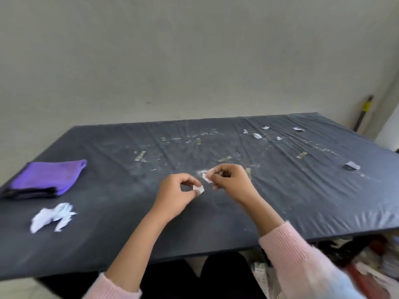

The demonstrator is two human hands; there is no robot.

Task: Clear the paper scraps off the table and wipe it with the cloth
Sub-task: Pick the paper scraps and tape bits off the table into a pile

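Each hand (176,192) (228,180) pinches a paper scrap (199,188) over the table (280,190).

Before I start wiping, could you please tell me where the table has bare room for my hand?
Free: the near strip between the scrap pile and left hand; the near right, this side of the grey scrap. Crowded: far right scraps, and centre tape bits.

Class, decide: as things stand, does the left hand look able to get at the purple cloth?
Probably yes: only bare table lies between the left hand and the purple cloth. It pinches a paper scrap, though, so it should drop that first.
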